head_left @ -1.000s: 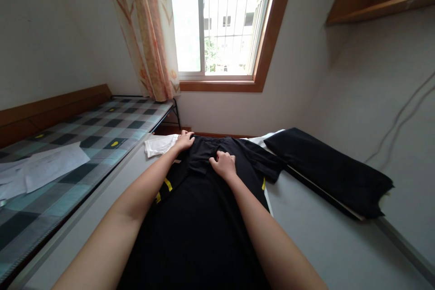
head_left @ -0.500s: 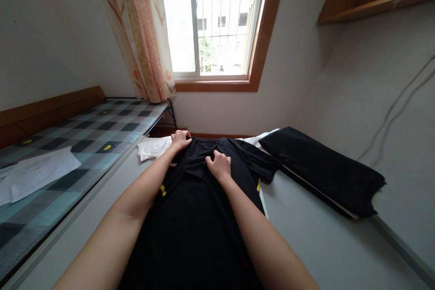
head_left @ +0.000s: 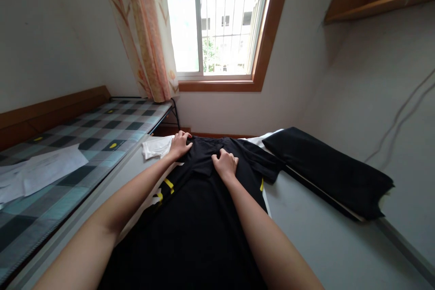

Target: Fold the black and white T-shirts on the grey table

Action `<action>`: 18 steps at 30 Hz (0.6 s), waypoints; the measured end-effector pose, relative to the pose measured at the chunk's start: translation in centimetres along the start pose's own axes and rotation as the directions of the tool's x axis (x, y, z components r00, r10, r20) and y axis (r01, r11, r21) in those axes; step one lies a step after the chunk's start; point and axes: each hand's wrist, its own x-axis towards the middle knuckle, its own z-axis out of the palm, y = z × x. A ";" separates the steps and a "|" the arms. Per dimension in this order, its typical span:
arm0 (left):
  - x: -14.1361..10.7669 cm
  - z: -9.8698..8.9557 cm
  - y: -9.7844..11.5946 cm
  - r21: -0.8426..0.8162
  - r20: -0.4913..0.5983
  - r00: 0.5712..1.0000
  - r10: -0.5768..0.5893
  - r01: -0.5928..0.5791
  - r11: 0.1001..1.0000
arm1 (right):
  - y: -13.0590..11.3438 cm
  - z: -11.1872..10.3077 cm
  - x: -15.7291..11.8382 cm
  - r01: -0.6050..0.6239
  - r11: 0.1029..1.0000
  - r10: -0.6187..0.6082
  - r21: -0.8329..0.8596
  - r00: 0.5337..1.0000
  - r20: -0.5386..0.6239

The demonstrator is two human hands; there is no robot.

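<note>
A black short-sleeved T-shirt point(head_left: 183, 231) with yellow marks at its sides lies spread lengthwise before me. My left hand point(head_left: 181, 146) is at its far left shoulder, fingers bent and thumb against the black cloth. Closer to the middle, below the collar area, my right hand point(head_left: 225, 163) has its fingers curled into the fabric. Both fingertips are partly hidden. A white cloth point(head_left: 158, 147) lies just left of my left hand. To the right, beyond the shirt's sleeve, rests a folded black garment point(head_left: 326, 170) with a pale edge.
Everything lies on a pale grey surface point(head_left: 306, 240). A bed with a checked mattress point(head_left: 129, 120) runs along the left, with paper sheets point(head_left: 50, 167) on it. Ahead are a curtain point(head_left: 149, 31) and a barred window point(head_left: 224, 22). A wooden shelf point(head_left: 380, 9) hangs upper right.
The shirt's left side has shifted, showing more yellow marks and a pale strip by my left forearm. My left fingers are somewhat more spread. The view has turned slightly left.
</note>
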 end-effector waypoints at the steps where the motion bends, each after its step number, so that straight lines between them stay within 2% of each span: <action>1: -0.8 -0.6 -0.1 -0.005 0.026 0.999 0.035 -0.035 0.999 | 0.0 0.1 0.1 0.005 1.000 -0.005 0.007 1.000 0.002; 5: -5.5 -3.5 -0.1 -0.048 0.151 0.978 0.142 -0.136 0.990 | 0.2 0.2 0.2 0.028 0.999 -0.028 0.043 1.000 -0.004; 10: -13.1 -8.1 0.6 -0.111 0.341 0.921 0.191 -0.163 0.980 | 0.2 0.2 0.2 0.037 0.998 -0.038 0.042 0.999 0.014; 13: -17.2 -10.3 0.5 -0.116 0.417 0.884 0.210 -0.177 0.977 | 0.3 0.2 0.4 0.038 0.999 -0.039 0.033 0.999 0.022; 15: -19.3 -11.3 -0.1 -0.111 0.432 0.882 0.189 -0.155 0.982 | 0.2 0.2 0.4 0.045 0.999 -0.045 0.025 0.999 0.024; 18: -21.4 -12.5 -1.1 -0.097 0.401 0.909 0.113 -0.080 0.992 | 0.2 0.3 0.4 0.059 0.998 -0.060 0.018 0.998 0.021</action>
